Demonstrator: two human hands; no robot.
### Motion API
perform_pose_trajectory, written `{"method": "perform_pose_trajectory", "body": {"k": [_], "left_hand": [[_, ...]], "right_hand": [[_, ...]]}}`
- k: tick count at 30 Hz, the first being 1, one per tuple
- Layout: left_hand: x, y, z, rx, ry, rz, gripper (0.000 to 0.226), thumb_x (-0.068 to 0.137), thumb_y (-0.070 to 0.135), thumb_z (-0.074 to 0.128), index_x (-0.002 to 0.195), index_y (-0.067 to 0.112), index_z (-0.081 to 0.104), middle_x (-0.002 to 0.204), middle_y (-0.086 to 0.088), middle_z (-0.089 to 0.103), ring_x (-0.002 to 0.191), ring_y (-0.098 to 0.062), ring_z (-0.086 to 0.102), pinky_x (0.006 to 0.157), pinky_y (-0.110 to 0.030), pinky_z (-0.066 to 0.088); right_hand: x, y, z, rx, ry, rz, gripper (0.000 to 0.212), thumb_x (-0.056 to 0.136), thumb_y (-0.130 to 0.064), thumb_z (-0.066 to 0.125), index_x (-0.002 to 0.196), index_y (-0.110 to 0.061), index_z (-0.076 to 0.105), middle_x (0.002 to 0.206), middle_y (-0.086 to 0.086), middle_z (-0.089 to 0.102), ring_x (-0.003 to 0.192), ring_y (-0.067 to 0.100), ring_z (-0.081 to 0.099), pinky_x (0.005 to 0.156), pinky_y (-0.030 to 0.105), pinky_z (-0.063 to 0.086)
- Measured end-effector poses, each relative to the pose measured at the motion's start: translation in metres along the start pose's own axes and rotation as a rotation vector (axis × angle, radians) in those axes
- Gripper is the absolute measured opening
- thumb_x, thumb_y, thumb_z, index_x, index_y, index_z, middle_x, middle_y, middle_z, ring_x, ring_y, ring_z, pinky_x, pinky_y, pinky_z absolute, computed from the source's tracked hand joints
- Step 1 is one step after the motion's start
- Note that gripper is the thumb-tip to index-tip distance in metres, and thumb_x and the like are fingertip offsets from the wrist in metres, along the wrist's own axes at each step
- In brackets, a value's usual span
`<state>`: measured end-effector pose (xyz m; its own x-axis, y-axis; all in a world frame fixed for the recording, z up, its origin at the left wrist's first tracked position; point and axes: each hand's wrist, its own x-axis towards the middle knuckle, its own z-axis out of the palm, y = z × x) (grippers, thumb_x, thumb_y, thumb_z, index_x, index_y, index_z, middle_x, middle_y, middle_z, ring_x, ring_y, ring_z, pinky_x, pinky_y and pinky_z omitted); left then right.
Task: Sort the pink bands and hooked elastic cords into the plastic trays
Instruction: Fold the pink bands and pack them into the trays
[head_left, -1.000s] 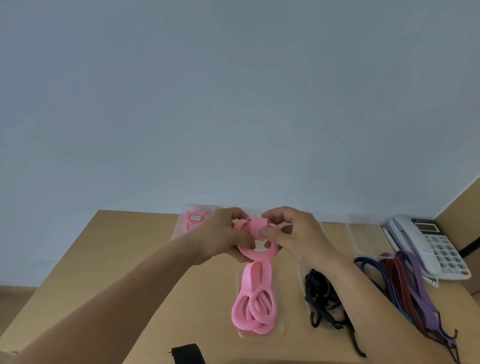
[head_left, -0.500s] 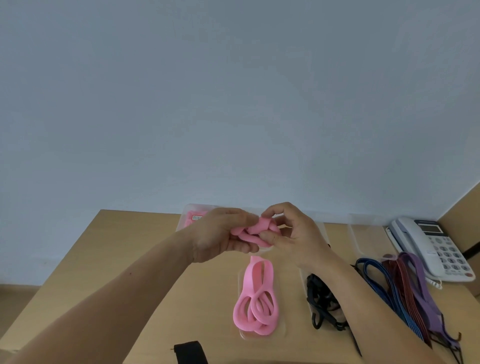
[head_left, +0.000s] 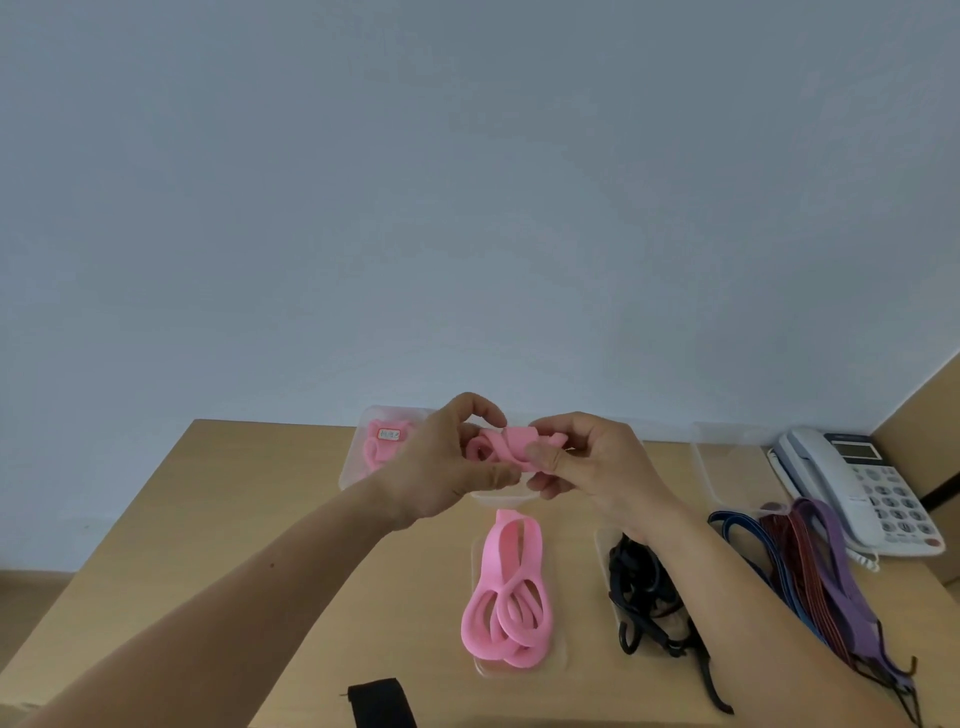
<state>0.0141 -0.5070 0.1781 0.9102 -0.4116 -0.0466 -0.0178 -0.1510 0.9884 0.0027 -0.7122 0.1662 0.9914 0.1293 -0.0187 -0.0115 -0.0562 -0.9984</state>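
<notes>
While left hand (head_left: 447, 465) and right hand (head_left: 597, 462) pinch the pink band (head_left: 511, 445), its ends lie hidden.

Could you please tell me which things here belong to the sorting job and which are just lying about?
Job: the pink band gripped by the left hand and right hand; trayed bands; black cords; coloured cords; empty tray.
Lying about: phone; black object.

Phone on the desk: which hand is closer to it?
Right. The right hand is left of the phone; the left hand is farther left. Both pinch one pink band.
</notes>
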Motion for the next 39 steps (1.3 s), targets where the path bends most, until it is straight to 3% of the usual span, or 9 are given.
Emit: {"method": "perform_pose_trajectory", "body": {"k": [5,12,18,23,26,28,31,36,39], "left_hand": [[0.005,-0.005,0.007,-0.022,0.089,0.069,0.04,0.077,0.007,0.082,0.091,0.009,0.045,0.081,-0.013,0.074,0.072,-0.023,0.072,0.066,-0.026,0.056],[0.016,-0.014,0.021,0.054,0.117,0.071,0.04,0.08,0.03,0.077,0.087,0.013,0.041,0.078,-0.011,0.072,0.073,-0.029,0.073,0.058,-0.031,0.055],[0.014,-0.026,0.021,0.11,0.09,0.076,0.022,0.09,0.02,0.067,0.096,0.013,0.047,0.088,-0.011,0.073,0.09,-0.032,0.07,0.077,-0.044,0.057],[0.014,-0.037,0.027,0.143,0.254,0.071,0.015,0.096,0.012,0.06,0.092,0.013,0.045,0.079,-0.006,0.073,0.081,-0.019,0.073,0.065,-0.035,0.057],[0.014,-0.046,0.028,0.335,0.401,0.06,0.017,0.097,0.022,0.059,0.088,0.018,0.045,0.074,-0.005,0.072,0.071,-0.012,0.071,0.062,-0.043,0.056],[0.014,-0.052,0.025,0.482,0.449,0.072,0.016,0.097,0.025,0.057,0.088,0.017,0.047,0.075,-0.003,0.069,0.071,-0.018,0.068,0.064,-0.046,0.053],[0.017,-0.063,0.013,0.638,0.372,0.1,0.017,0.093,0.025,0.061,0.091,0.011,0.052,0.082,0.0,0.063,0.077,-0.028,0.062,0.069,-0.045,0.051],[0.032,-0.077,-0.02,0.669,0.248,0.173,0.025,0.084,0.029,0.072,0.094,0.009,0.06,0.087,0.001,0.065,0.08,-0.018,0.061,0.073,-0.036,0.052],[0.049,-0.086,-0.039,0.656,0.212,0.196,0.025,0.091,0.027,0.068,0.091,0.003,0.06,0.081,-0.007,0.065,0.076,-0.024,0.061,0.072,-0.043,0.05]], "right_hand": [[0.003,0.002,-0.003,0.001,0.064,-0.002,0.039,0.072,-0.034,0.08,0.103,-0.013,0.072,0.081,0.009,0.074,0.067,0.028,0.072,0.056,0.029,0.056],[0.011,0.011,-0.012,0.039,0.136,-0.041,0.005,0.085,-0.022,0.077,0.084,-0.018,0.074,0.072,0.01,0.073,0.062,0.025,0.07,0.057,0.03,0.057],[0.016,0.023,-0.019,0.09,0.15,0.027,0.016,0.084,-0.026,0.077,0.088,-0.01,0.073,0.072,0.009,0.073,0.061,0.026,0.07,0.056,0.029,0.056],[0.024,0.025,-0.014,0.076,0.096,0.061,0.02,0.087,-0.028,0.075,0.091,-0.009,0.07,0.071,0.008,0.074,0.061,0.026,0.071,0.055,0.032,0.058],[0.028,0.028,-0.005,0.071,0.077,0.095,0.025,0.088,-0.03,0.073,0.094,-0.007,0.069,0.071,0.008,0.074,0.06,0.025,0.071,0.058,0.034,0.06],[0.032,0.03,0.004,0.075,0.083,0.12,0.025,0.089,-0.029,0.072,0.094,-0.005,0.067,0.067,0.007,0.073,0.057,0.023,0.069,0.057,0.034,0.06],[0.041,0.036,0.013,0.083,0.113,0.162,0.023,0.089,-0.025,0.073,0.093,-0.003,0.067,0.068,0.009,0.07,0.055,0.02,0.066,0.055,0.032,0.058],[0.062,0.045,0.027,0.078,0.184,0.236,0.026,0.089,-0.025,0.072,0.095,0.0,0.067,0.072,0.015,0.069,0.057,0.023,0.064,0.056,0.033,0.057],[0.078,0.051,0.037,0.104,0.243,0.273,0.029,0.088,-0.024,0.073,0.095,0.003,0.066,0.071,0.016,0.066,0.057,0.023,0.063,0.054,0.033,0.057]]}}
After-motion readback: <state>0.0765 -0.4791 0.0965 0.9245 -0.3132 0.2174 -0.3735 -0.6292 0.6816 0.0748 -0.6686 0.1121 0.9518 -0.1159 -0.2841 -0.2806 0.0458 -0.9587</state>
